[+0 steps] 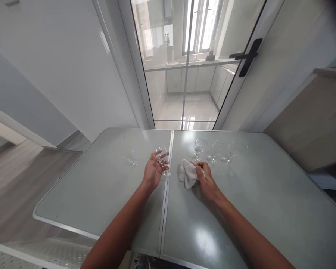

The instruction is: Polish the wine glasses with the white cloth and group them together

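A clear stemmed glass (165, 174) is in my left hand (154, 170), near the table's middle seam. The fingers curl around its bowl and stem, and its foot shows just below them. My right hand (207, 182) grips a crumpled white cloth (188, 174), which hangs from the fingers toward the left, apart from the glass. Beyond the right hand stand three clear stemmed glasses in a row: a near one (197, 156), a middle one (212, 159) and a right one (227, 160). Left of my left hand is another clear glass item (133, 161), too faint to make out fully.
The pale grey-green table (100, 186) has a metal edge and a seam down its middle. Behind it stands a glass door with a black handle (248, 56). A white perforated seat (56, 254) is at the lower left.
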Motion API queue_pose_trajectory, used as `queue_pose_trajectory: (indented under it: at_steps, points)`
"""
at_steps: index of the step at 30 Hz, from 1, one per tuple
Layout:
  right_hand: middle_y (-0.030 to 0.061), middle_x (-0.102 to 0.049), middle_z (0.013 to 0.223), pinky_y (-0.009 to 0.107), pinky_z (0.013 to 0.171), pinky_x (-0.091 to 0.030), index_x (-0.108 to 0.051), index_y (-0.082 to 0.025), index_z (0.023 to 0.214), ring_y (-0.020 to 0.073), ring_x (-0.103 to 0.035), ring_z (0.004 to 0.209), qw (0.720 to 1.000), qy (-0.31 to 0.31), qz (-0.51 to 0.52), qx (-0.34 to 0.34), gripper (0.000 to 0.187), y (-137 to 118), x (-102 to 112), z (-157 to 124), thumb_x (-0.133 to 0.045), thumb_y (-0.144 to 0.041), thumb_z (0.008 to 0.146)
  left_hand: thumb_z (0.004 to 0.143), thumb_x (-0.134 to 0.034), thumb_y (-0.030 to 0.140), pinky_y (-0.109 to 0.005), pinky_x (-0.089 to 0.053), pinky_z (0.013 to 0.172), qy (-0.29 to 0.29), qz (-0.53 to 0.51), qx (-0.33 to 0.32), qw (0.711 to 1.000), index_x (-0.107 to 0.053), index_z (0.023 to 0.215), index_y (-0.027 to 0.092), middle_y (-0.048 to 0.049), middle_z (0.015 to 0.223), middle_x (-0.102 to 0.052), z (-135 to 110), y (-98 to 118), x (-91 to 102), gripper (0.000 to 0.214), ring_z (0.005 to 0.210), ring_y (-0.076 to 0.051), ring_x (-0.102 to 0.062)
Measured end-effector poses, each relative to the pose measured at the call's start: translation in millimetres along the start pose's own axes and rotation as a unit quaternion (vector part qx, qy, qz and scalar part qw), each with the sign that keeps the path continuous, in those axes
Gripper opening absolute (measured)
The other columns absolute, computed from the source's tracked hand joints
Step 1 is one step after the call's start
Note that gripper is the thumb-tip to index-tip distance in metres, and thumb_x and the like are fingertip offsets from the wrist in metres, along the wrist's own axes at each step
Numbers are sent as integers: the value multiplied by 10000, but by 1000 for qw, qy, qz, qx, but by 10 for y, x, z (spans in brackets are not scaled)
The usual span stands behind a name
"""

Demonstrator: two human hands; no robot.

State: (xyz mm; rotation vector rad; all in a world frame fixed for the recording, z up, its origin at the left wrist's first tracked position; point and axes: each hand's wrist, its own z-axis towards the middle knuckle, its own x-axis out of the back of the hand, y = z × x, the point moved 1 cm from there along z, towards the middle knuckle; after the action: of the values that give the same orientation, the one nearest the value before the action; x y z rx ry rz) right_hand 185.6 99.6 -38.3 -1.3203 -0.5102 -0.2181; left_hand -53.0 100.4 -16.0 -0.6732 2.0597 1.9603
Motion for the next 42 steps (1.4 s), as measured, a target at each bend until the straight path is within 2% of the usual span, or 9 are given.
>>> queue_pose_trajectory:
  at_steps: [4, 8, 14, 26, 29, 31, 36, 39, 42]
  points:
    - [43, -611, 787, 345, 740, -537, -677, -185, 889, 221, -595, 753, 983, 12, 152, -103, 665, 124, -35, 24, -366, -767, 968, 973, -420, 669, -273, -436, 511, -22, 38, 21, 999, -548, 1288, 235, -93, 1005, -719, -19, 13, -2, 551, 529, -111, -548]
    - [77, -685, 812, 340, 706, -545, -693, -167, 900, 251, -645, 778, 947, 57, 278, -153, 648, 161, -39, 73, -468, -774, 927, 965, -540, 503, -316, -510, 669, -117, 200, -69, 970, -521, 1421, 237, -122, 1192, -699, -77, 18, -36, 528, 730, -157, -644]
    - [94, -720, 1201, 376, 875, -552, -673, -215, 1330, 263, -684, 977, 983, 126, 129, -43, 582, -138, 89, -9, -526, -650, 973, 909, -686, 352, -354, -558, 797, -175, 533, -252, 788, -584, 1393, 294, -84, 1198, -746, -159, -99, -23, 498, 866, -216, -722]
    - [83, -571, 1439, 452, 1125, -424, -450, -270, 1496, 289, -581, 1267, 967, -127, 209, 73, 571, -118, 58, -2, -575, -518, 997, 984, -616, 348, -255, -591, 691, -235, 654, -452, 559, -574, 1427, 174, -153, 1232, -746, -219, -111, 33, 478, 963, -225, -778]
    - [90, -619, 1354, 448, 1067, -459, -417, -273, 1540, 285, -605, 1192, 947, -189, 256, 37, 612, -121, 90, -17, -580, -500, 996, 968, -615, 322, -279, -597, 718, -283, 639, -405, 589, -600, 1409, 182, -149, 1248, -740, -252, -90, -17, 463, 960, -228, -774]
    - [83, -651, 1270, 422, 1011, -485, -369, -276, 1574, 266, -627, 1106, 935, -208, 288, 4, 651, -136, 129, -32, -590, -473, 994, 930, -659, 360, -285, -584, 693, -276, 615, -326, 663, -640, 1373, 186, -124, 1178, -769, -241, -56, -45, 476, 836, -213, -767]
    - [83, -656, 1203, 381, 929, -511, -344, -257, 1587, 239, -630, 1021, 929, -243, 273, 59, 651, -176, 177, -72, -585, -420, 1005, 841, -728, 551, -222, -435, 489, -336, 404, 84, 847, -765, 1092, 108, -29, 664, -693, -124, 48, -11, 511, 484, -119, -577]
    - [112, -629, 1315, 441, 1061, -441, -474, -239, 1520, 273, -584, 1183, 931, -246, 192, 189, 521, -220, 142, -119, -550, -381, 1025, 797, -723, 646, -224, -355, 404, -352, 274, 265, 855, -722, 761, 93, -12, 492, -552, -82, 87, 53, 554, 390, -102, -472]
    - [94, -656, 1287, 453, 1097, -405, -522, -267, 1487, 272, -572, 1219, 936, -234, 181, 191, 459, -248, 100, -138, -522, -371, 1041, 806, -714, 649, -231, -381, 431, -372, 285, 252, 847, -724, 781, 99, -9, 504, -558, -107, 120, 48, 551, 405, -103, -473]
